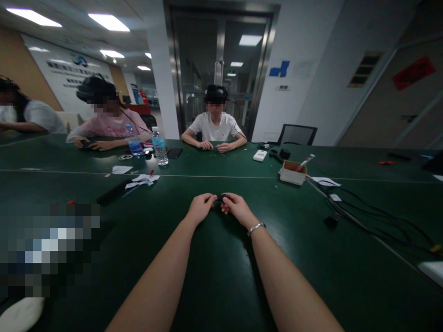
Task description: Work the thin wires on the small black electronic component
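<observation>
Both my hands meet over the middle of the dark green table (221, 258), arms stretched forward. Between them is a small black object (220, 198), too small and dark to name. My left hand (201, 206) pinches its left end with thumb and fingers. The right end is gripped by my right hand (237, 206), whose lower fingers curl beneath. A silver bracelet (256, 228) circles my right wrist. Part of the black object is covered by my fingertips.
Across the table sits a person in a white shirt (216, 127); another in pink (110, 122) is further left. Water bottles (159, 146), crumpled paper (142, 180) and a long black object (114, 191) lie left. At right are a small box (293, 174) and black cables (374, 212).
</observation>
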`<state>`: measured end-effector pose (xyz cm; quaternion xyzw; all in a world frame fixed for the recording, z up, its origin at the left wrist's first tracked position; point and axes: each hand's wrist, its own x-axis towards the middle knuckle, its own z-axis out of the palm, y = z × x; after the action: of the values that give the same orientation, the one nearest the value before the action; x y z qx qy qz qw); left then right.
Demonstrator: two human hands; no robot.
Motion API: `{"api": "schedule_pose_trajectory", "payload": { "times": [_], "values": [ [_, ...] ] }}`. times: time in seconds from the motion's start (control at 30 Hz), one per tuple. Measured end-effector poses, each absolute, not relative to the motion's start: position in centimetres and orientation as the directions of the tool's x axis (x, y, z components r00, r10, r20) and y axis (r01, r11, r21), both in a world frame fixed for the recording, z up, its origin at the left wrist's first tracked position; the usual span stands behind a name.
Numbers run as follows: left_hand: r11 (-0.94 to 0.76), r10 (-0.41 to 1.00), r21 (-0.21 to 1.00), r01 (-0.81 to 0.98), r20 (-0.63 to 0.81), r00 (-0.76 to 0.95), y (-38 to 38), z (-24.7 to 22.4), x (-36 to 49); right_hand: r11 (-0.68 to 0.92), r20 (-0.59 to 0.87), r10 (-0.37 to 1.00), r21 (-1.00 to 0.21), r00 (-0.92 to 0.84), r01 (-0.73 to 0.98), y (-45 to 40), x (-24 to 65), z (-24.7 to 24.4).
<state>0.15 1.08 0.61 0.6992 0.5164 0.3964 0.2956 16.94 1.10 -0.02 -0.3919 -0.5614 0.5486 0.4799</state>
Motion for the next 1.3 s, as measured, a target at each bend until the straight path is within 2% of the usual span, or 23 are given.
{"api": "schedule_pose_trajectory", "payload": {
  "times": [0.47,0.8,1.03,1.2,1.3],
  "values": [
    [-0.239,0.971,0.783,0.574,0.177,0.162,0.9,1.1,0.2,0.123,0.128,0.952,-0.992,-0.279,-0.036,1.4,17.0,-0.4],
    [-0.248,0.968,0.808,0.534,0.192,0.16,0.8,0.9,0.4,0.103,0.114,0.962,-0.993,-0.247,-0.055,1.4,16.9,-0.2],
    [-0.38,0.925,0.781,0.496,0.33,0.19,1.2,0.4,0.5,0.089,0.096,0.974,-0.995,-0.205,-0.042,1.1,16.8,0.1],
    [-0.49,0.87,0.78,0.389,0.466,0.161,1.3,0.3,0.4,0.062,0.079,0.978,-0.994,-0.194,-0.091,1.0,16.9,0.3],
    [-0.485,0.873,0.802,0.348,0.466,0.142,1.1,0.4,0.4,0.059,0.078,0.978,-0.993,-0.192,-0.103,1.0,16.9,0.3]
  ]
}}
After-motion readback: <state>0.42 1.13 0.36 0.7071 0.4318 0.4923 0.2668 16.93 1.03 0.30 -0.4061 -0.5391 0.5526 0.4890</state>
